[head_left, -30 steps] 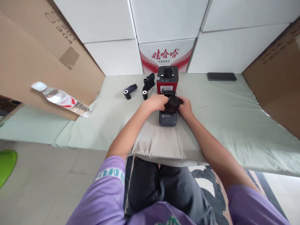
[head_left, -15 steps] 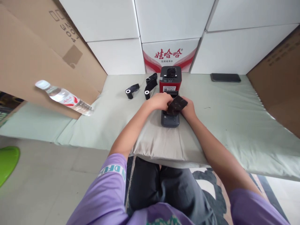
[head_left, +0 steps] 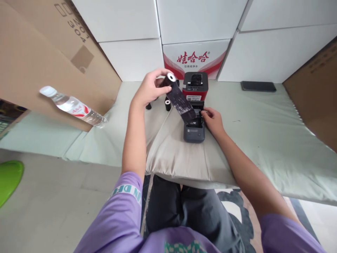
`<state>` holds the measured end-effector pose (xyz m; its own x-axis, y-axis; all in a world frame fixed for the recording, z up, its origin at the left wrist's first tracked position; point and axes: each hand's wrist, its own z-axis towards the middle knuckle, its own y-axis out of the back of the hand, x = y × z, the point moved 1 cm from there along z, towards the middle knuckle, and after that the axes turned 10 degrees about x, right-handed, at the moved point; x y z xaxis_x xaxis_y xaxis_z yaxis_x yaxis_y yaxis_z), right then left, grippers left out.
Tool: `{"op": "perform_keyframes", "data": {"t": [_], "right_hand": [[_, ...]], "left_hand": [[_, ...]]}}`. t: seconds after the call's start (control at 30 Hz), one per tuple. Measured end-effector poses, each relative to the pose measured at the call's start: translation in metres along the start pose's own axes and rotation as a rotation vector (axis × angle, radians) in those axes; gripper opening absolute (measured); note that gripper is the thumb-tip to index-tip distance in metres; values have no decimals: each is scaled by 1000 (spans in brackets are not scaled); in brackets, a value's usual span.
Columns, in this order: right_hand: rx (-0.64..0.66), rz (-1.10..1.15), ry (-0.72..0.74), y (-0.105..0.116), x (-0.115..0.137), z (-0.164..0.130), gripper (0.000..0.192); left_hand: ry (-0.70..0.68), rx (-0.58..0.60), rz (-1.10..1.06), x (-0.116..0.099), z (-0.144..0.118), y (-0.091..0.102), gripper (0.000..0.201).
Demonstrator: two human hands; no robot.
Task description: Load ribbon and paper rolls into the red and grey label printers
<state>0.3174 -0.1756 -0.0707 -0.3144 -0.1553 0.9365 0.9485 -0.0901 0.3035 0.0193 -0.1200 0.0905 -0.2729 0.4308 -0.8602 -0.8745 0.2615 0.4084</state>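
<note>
The left hand [head_left: 149, 90] is raised above the pale green padded surface [head_left: 263, 133], fingers closed around a black ribbon roll with a white core [head_left: 168, 79]. From that roll a strip of dark glossy ribbon film [head_left: 181, 102] runs down and to the right into the open top of a small dark grey label printer [head_left: 194, 130]. The right hand [head_left: 212, 120] rests against the printer's right edge, fingertips at its open bay; whether it grips anything cannot be told. A red and black printer [head_left: 195, 86] stands just behind.
</note>
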Motion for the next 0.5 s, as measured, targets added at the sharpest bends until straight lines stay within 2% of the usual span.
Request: {"op": "perform_keyframes", "data": {"t": [0.13,0.27,0.37,0.5], "right_hand": [[14,2,-5,1,2,-1,42],[21,3,-9,1,2,-1,41],[14,-12,7,1,0,-1,40],[26,-9,7,1,-3,0,41]], "left_hand": [[67,-208,-6,28,1,23,46],[106,-404,-80,59,7,35,53],[129,-470,-176,74,12,36,62],[182,-504,-289,78,13,30,66]]}}
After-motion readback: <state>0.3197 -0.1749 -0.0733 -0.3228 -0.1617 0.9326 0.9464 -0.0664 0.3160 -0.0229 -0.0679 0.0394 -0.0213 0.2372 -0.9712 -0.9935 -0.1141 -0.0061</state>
